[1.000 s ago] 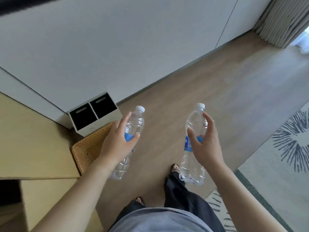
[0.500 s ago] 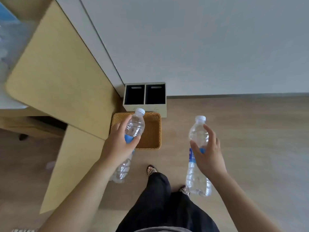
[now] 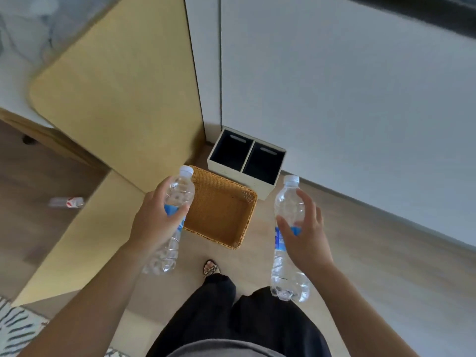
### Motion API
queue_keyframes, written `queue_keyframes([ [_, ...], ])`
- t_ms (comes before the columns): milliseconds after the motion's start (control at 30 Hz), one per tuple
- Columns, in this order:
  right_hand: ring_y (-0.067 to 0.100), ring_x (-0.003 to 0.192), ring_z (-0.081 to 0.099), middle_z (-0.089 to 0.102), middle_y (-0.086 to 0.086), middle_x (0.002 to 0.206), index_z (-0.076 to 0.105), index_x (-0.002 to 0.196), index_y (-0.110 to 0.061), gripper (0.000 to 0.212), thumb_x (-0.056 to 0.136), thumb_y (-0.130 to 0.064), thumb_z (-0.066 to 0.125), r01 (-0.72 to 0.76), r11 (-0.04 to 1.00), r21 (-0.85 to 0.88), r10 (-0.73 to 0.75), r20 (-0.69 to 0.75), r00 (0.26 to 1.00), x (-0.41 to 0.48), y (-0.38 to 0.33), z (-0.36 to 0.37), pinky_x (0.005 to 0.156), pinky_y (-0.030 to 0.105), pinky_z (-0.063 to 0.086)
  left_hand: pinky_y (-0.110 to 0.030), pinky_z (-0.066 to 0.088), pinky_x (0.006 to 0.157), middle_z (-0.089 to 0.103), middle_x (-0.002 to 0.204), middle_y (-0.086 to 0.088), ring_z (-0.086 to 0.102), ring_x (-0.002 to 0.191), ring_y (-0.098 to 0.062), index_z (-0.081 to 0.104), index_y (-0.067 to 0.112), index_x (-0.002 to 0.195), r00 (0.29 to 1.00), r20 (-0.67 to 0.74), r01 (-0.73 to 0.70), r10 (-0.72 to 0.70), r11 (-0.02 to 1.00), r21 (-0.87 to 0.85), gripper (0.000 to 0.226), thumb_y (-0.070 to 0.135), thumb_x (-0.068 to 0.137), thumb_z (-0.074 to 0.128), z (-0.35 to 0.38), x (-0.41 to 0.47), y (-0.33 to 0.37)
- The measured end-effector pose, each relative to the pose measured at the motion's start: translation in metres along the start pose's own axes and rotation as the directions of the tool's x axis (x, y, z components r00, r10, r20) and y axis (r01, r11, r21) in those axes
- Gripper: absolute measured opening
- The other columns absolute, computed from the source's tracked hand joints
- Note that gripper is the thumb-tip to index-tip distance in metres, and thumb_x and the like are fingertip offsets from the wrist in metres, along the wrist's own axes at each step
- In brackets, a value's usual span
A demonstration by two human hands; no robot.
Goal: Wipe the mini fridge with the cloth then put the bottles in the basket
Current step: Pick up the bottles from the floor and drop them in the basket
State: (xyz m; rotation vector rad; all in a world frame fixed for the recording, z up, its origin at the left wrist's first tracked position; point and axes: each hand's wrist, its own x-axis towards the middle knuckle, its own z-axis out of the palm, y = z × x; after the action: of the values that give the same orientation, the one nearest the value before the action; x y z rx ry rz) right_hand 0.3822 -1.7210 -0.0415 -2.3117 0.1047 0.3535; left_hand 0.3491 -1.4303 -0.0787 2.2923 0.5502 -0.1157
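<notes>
We hold a clear water bottle in each hand above the floor (image 3: 373, 253), and neither is in the basket (image 3: 247, 222) yet. Our left hand (image 3: 154, 224) grips the left bottle (image 3: 180, 188) at its blue label, fingers (image 3: 164, 186) curled round the far side and the thumb closed across the front. Its white cap tilts up and away from us, and in our view it overlaps the basket's left edge. Our right hand (image 3: 307, 240) holds the right bottle (image 3: 286, 202) at the label too. The grip looks looser, with the fingers spread round the back and the thumb against the front. That bottle stands nearly upright, its base over our black trousers (image 3: 244, 318). The woven tan basket sits on the floor between the two bottles, at the foot of a yellow panel (image 3: 123, 94). Its far corner lies just beside a cream box (image 3: 269, 189) with two dark compartments. The box stands against the white wall (image 3: 334, 99). One sandal (image 3: 210, 267) shows on the floor near the basket's near edge. A patterned rug (image 3: 15, 328) fills the floor's near left corner. A small blurred object (image 3: 67, 202) lies on the floor to the left of the panel, and we cannot tell what it is.
</notes>
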Motion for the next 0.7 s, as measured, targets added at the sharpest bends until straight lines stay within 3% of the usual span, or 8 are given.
queue_keyframes([
  [67, 0.007, 0.087, 0.056, 0.031, -0.003, 0.141, 0.021, 0.138, -0.043, 0.062, 0.089, -0.037, 0.058, -0.017, 1.0, -0.007, 0.017, 0.038, 0.999, 0.018, 0.001, 0.003, 0.055, 0.009, 0.038, -0.033, 0.046, 0.086, 0.053, 0.123, 0.008, 0.052, 0.108, -0.009, 0.032, 0.046, 0.138, 1.0, 0.002, 0.029, -0.029, 0.999, -0.013, 0.064, 0.043, 0.083, 0.064, 0.008, 0.015, 0.005],
  [233, 0.016, 0.106, 0.054, 0.031, -0.004, 0.142, 0.02, 0.135, -0.045, 0.06, 0.089, -0.039, 0.058, 0.029, 0.999, -0.041, -0.022, 0.171, 0.985, 0.072, 0.008, 0.028, 0.057, 0.008, 0.037, -0.024, 0.04, 0.075, 0.052, 0.12, 0.008, 0.052, 0.101, -0.007, 0.031, 0.049, 0.137, 0.995, -0.036, 0.09, -0.09, 0.996, 0.001, 0.064, 0.042, 0.083, 0.064, 0.027, 0.043, 0.011],
  [367, 0.015, 0.106, 0.053, 0.035, 0.001, 0.139, 0.021, 0.132, -0.048, 0.058, 0.088, -0.039, 0.059, 0.083, 0.995, -0.051, -0.063, 0.303, 0.951, 0.129, 0.021, 0.063, 0.072, 0.017, 0.044, -0.009, 0.029, 0.06, 0.051, 0.118, 0.007, 0.048, 0.09, -0.004, 0.032, 0.045, 0.138, 0.976, -0.08, 0.207, -0.202, 0.977, 0.053, 0.062, 0.038, 0.085, 0.063, 0.049, 0.065, -0.002],
  [433, 0.018, 0.109, 0.053, 0.035, 0.003, 0.139, 0.023, 0.133, -0.045, 0.057, 0.089, -0.037, 0.059, 0.112, 0.991, -0.071, -0.078, 0.37, 0.926, 0.159, 0.026, 0.081, 0.077, 0.022, 0.047, -0.01, 0.029, 0.06, 0.05, 0.12, 0.006, 0.047, 0.092, -0.004, 0.033, 0.043, 0.138, 0.964, -0.096, 0.255, -0.249, 0.966, 0.054, 0.062, 0.038, 0.085, 0.064, 0.065, 0.078, -0.011],
  [533, 0.017, 0.111, 0.052, 0.037, 0.001, 0.139, 0.025, 0.135, -0.039, 0.06, 0.088, -0.034, 0.062, 0.147, 0.987, -0.068, -0.107, 0.405, 0.908, 0.201, 0.037, 0.109, 0.086, 0.03, 0.052, -0.018, 0.035, 0.075, 0.05, 0.13, 0.008, 0.046, 0.112, -0.006, 0.034, 0.036, 0.14, 0.95, -0.12, 0.293, -0.29, 0.956, 0.008, 0.065, 0.037, 0.084, 0.067, 0.097, 0.106, -0.031],
  [700, 0.01, 0.118, 0.04, 0.035, 0.0, 0.141, 0.027, 0.138, -0.034, 0.063, 0.087, -0.029, 0.064, 0.198, 0.975, -0.106, -0.131, 0.45, 0.884, 0.261, 0.08, 0.171, 0.084, 0.021, 0.04, -0.021, 0.04, 0.074, 0.049, 0.122, 0.002, 0.048, 0.108, -0.011, 0.037, 0.035, 0.138, 0.914, -0.131, 0.377, -0.383, 0.923, -0.071, 0.069, 0.032, 0.08, 0.073, 0.167, 0.159, -0.082],
])
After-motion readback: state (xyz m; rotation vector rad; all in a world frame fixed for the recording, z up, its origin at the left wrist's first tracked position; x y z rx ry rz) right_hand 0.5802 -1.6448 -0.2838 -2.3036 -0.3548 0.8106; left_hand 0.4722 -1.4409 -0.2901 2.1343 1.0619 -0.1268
